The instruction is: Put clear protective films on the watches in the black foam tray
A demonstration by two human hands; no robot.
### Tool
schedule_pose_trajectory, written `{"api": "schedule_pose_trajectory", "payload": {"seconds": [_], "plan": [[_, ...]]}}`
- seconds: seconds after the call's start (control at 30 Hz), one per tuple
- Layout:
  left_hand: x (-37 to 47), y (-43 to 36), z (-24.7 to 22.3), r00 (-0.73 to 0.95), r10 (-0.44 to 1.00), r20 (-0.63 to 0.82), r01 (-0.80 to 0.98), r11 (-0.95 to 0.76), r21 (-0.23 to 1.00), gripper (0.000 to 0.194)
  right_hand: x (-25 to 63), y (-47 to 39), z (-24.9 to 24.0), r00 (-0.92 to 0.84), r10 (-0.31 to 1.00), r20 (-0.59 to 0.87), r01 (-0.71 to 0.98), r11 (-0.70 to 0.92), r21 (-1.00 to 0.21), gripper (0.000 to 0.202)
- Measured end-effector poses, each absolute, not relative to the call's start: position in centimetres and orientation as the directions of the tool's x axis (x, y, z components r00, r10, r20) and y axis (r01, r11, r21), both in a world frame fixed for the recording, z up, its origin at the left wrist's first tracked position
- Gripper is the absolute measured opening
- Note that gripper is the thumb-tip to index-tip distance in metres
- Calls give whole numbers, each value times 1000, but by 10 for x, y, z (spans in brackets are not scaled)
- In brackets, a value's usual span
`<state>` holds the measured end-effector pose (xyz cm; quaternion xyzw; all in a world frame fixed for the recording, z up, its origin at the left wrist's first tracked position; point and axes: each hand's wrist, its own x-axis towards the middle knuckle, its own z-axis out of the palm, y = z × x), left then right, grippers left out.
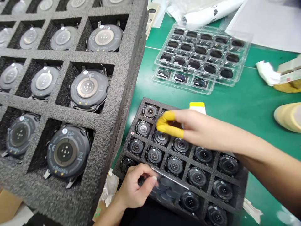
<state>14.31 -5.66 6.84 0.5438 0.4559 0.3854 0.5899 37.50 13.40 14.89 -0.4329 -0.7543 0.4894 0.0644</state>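
My right hand (195,127), with yellow finger cots on its thumb and finger, is over the upper part of a grey foam tray (147,138). Its covered fingertips are pressed together above a watch case (161,137); whether something small is between them I cannot make out. At the tray's near edge, my left hand (138,185) pinches a clear plastic sheet (168,190) bearing dark round shapes. Round black watch cases lie back side up in the tray's compartments, such as this watch case (174,165) between the hands.
A large foam tray (117,103) of similar watch cases stands close on the left. Clear blister trays (199,56) with dark round lenses are stacked at the back of the green table (235,100). A yellow-and-white pad (197,107) and a pale yellow roll (290,116) lie rightward.
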Motion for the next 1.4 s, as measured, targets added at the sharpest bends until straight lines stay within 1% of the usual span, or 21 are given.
{"api": "schedule_pose_trajectory", "payload": {"seconds": [0.07,0.13,0.2,0.33,0.4,0.47,0.53,0.6,0.67,0.73,0.83,1.0,1.13,1.27,1.4], "plan": [[146,-61,75,236,948,-215,-5,223,975,31,391,95,150,-538,783,-311,479,-20,-878,45],[150,-67,83,189,938,-290,-66,307,950,35,401,53,149,-448,828,-336,387,-159,-908,46],[154,-72,90,162,934,-318,-112,338,934,37,404,13,143,-378,850,-367,293,-266,-918,45],[158,-80,100,178,936,-303,-112,325,939,38,388,-43,130,-277,855,-439,147,-414,-898,41],[158,-81,105,199,944,-262,-81,282,956,39,376,-56,126,-239,856,-458,80,-453,-888,37],[157,-80,110,221,951,-218,-63,237,970,39,366,-61,126,-220,857,-467,23,-474,-880,39],[156,-78,115,224,952,-207,-74,228,971,39,359,-63,127,-230,860,-455,-13,-470,-883,43],[157,-77,118,191,957,-218,-81,237,968,37,356,-64,129,-253,873,-418,-24,-438,-899,43],[159,-76,119,145,966,-212,-55,222,974,35,354,-65,131,-267,885,-382,-21,-402,-915,43],[160,-77,119,123,974,-193,-23,197,980,37,354,-67,131,-261,891,-372,-21,-391,-920,44],[160,-80,117,139,973,-185,-29,190,981,38,354,-70,129,-242,898,-368,-11,-382,-924,46],[160,-81,119,173,966,-191,-84,207,975,33,355,-73,126,-260,918,-300,31,-303,-952,47],[158,-79,121,137,978,-158,-3,160,987,36,363,-71,130,-249,921,-300,70,-291,-954,38],[156,-77,123,102,988,-116,28,114,993,35,375,-68,133,-221,950,-222,137,-195,-971,23],[154,-78,124,123,988,-92,20,90,996,30,381,-66,134,-241,959,-150,165,-112,-980,18]]}}
